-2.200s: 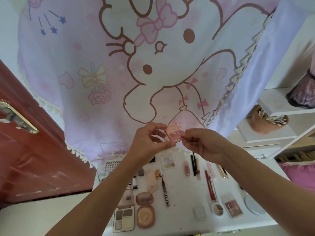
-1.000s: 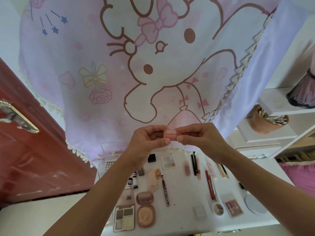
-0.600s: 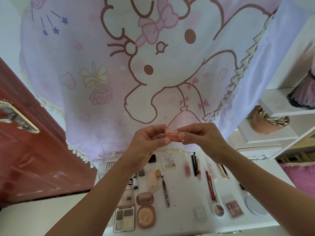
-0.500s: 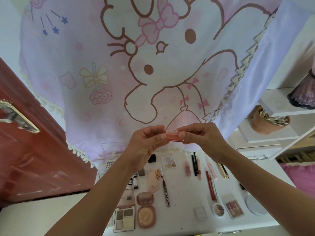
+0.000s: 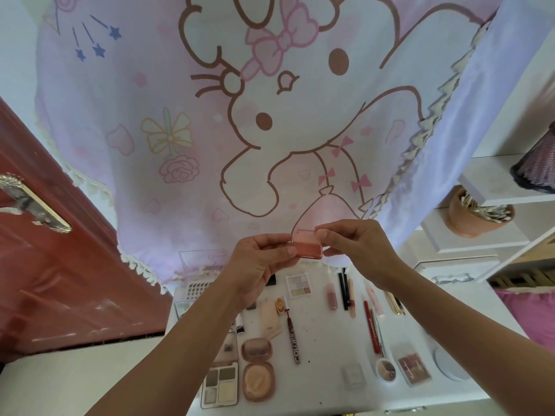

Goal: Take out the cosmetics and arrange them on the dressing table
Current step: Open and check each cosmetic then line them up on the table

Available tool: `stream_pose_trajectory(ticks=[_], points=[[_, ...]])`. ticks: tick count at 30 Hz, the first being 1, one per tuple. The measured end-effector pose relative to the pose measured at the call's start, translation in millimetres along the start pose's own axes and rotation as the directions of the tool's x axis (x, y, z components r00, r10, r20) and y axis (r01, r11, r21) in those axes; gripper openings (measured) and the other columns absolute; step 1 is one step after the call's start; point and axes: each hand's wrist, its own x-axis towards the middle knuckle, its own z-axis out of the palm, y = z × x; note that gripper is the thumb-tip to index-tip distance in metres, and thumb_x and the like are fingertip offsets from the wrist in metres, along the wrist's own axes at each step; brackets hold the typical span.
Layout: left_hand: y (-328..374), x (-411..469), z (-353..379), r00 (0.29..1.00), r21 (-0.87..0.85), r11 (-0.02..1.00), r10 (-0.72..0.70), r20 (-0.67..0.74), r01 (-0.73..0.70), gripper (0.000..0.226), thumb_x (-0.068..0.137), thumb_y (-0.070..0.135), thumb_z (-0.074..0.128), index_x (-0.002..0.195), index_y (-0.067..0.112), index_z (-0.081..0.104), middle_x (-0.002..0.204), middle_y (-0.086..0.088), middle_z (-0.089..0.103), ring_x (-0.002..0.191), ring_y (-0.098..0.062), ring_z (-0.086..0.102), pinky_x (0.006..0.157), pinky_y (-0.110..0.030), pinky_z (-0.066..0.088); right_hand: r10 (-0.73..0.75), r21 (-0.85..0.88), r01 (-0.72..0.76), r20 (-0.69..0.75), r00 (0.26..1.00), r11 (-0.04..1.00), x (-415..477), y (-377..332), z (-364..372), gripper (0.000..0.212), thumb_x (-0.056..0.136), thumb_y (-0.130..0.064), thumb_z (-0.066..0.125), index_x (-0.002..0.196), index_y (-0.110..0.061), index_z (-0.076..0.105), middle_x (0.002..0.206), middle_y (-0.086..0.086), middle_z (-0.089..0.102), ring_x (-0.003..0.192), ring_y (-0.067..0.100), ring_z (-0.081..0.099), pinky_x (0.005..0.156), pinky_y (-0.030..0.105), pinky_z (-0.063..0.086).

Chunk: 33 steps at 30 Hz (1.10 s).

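While your left hand (image 5: 258,265) curls its thumb and fingers onto the left edge of the pink case (image 5: 307,247), pinching it, your right hand (image 5: 357,250) pinches the case's upper right corner between thumb and forefinger. You hold the case in the air between both hands, above the table (image 5: 324,334) and in front of the cartoon cloth (image 5: 210,130). Its broad face is turned toward you, the paler strip uppermost. It looks near square, so no long axis is plain. Both forearms rise from the lower edge and converge. Below them, cosmetics (image 5: 258,382) lie spread on the table.
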Motion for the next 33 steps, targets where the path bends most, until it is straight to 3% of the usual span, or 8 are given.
stream_pose_trajectory(ticks=[5, 9, 13, 17, 23, 28, 33], points=[[-8, 0, -2, 1.0, 0.058, 0.998, 0.011, -0.017, -0.01, 0.027, 0.076, -0.016, 0.064, 0.099, -0.003, 0.067, 0.094, -0.021, 0.071, 0.082, -0.025, 0.071, 0.071, -0.026, 0.059, 0.022, -0.121, -0.023, -0.011, 1.0, 0.992, 5, 5, -2, 0.019, 0.095, -0.027, 0.061, 0.104, -0.018, 0.075, 0.091, -0.002, 0.076, 0.087, 0.011, 0.071, 0.067, 0.026, 0.059], [-20, 1, -6, 0.999, 0.143, 0.989, 0.039, -0.007, -0.038, 0.032, 0.075, -0.019, 0.065, 0.099, 0.002, 0.069, 0.088, -0.015, 0.072, 0.082, -0.024, 0.07, 0.071, -0.027, 0.058, 0.017, -0.105, -0.026, -0.083, 0.996, 0.994, 8, 6, -6, 0.017, 0.093, -0.025, 0.063, 0.095, -0.015, 0.077, 0.081, -0.008, 0.074, 0.069, -0.002, 0.063, 0.053, 0.011, 0.045], [-38, 2, -10, 0.999, 0.197, 0.98, 0.037, 0.004, -0.037, 0.038, 0.072, -0.021, 0.067, 0.106, -0.004, 0.067, 0.099, -0.023, 0.07, 0.087, -0.026, 0.068, 0.073, -0.026, 0.057, 0.119, 0.048, -0.115, -0.099, 0.988, 0.992, 12, 11, -10, 0.012, 0.092, -0.017, 0.066, 0.091, -0.01, 0.076, 0.084, 0.004, 0.076, 0.068, 0.009, 0.063, 0.049, 0.02, 0.045], [-63, 5, -14, 1.0, 0.223, 0.974, 0.024, 0.005, -0.024, 0.039, 0.072, -0.021, 0.067, 0.108, -0.005, 0.066, 0.098, -0.023, 0.069, 0.086, -0.025, 0.066, 0.074, -0.026, 0.057, 0.246, 0.104, -0.238, -0.062, 0.967, 0.966, 12, 27, -11, 0.012, 0.092, -0.015, 0.066, 0.09, -0.008, 0.075, 0.085, 0.008, 0.076, 0.069, 0.013, 0.067, 0.053, 0.021, 0.05], [-119, 7, -20, 0.984, 0.319, 0.934, -0.126, -0.126, 0.161, 0.033, 0.08, -0.014, 0.066, 0.11, -0.001, 0.066, 0.098, -0.016, 0.07, 0.084, -0.024, 0.066, 0.078, -0.027, 0.058, 0.398, 0.089, -0.396, 0.0, 0.918, 0.914, 1, 85, -8, 0.011, 0.093, -0.014, 0.066, 0.092, -0.007, 0.075, 0.086, 0.008, 0.076, 0.072, 0.014, 0.069, 0.062, 0.025, 0.055], [-177, 9, -20, 0.919, 0.37, 0.848, -0.297, -0.26, 0.379, 0.024, 0.086, -0.002, 0.065, 0.108, 0.008, 0.062, 0.102, -0.009, 0.064, 0.083, -0.02, 0.064, 0.088, -0.037, 0.056, 0.503, -0.025, -0.503, 0.064, 0.862, 0.864, 0, 155, 0, 0.009, 0.092, -0.008, 0.065, 0.09, -0.005, 0.073, 0.087, 0.013, 0.074, 0.073, 0.018, 0.068, 0.064, 0.026, 0.056], [-215, 23, -9, 0.866, 0.362, 0.798, -0.37, -0.335, 0.481, 0.019, 0.087, 0.001, 0.062, 0.102, 0.013, 0.059, 0.102, -0.001, 0.057, 0.084, -0.016, 0.058, 0.089, -0.039, 0.053, 0.521, -0.138, -0.506, 0.116, 0.845, 0.851, 15, 212, 10, 0.013, 0.092, -0.008, 0.066, 0.081, -0.013, 0.071, 0.084, 0.007, 0.072, 0.078, 0.02, 0.07, 0.065, 0.027, 0.055]])
